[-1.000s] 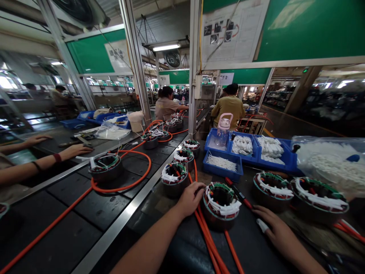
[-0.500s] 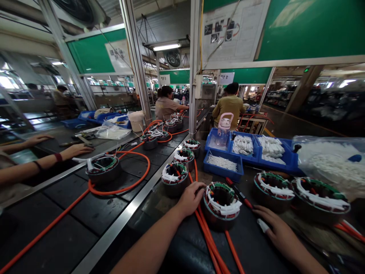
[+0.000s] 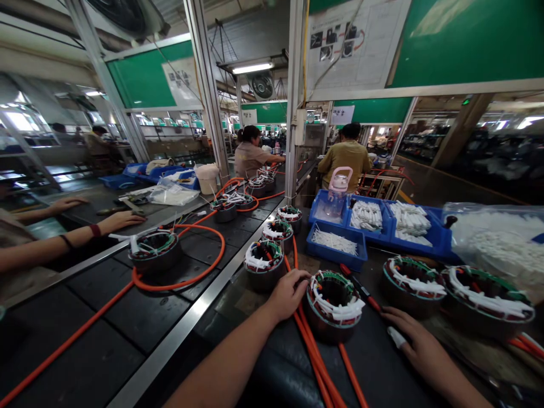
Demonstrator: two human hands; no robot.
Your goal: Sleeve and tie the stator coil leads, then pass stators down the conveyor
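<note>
My left hand [image 3: 289,296] rests at the left side of a motor stator [image 3: 334,327], its fingers loosely bent against or just beside the rim. White sleeving, green insulation and red wires circle the stator's top. Orange cables [image 3: 312,354] run under my left wrist and past the stator. My right hand [image 3: 420,343] lies on the bench with fingers stretched out and a white cover on the thumb. Just ahead of its fingertips lies a thin red-and-black tool [image 3: 361,288], whose kind I cannot make out. Neither hand grips anything.
More stators [image 3: 414,289] stand at right and several along the metal rail [image 3: 204,306]. Blue bins [image 3: 338,252] hold white ties and sleeves. A stator with an orange cable [image 3: 155,260] sits on the conveyor. Across it, a co-worker's hands [image 3: 121,221] rest on a table.
The view has shifted slightly, so the scene sits a little further right. Both hands and the stators keep nearly the same places relative to each other.
</note>
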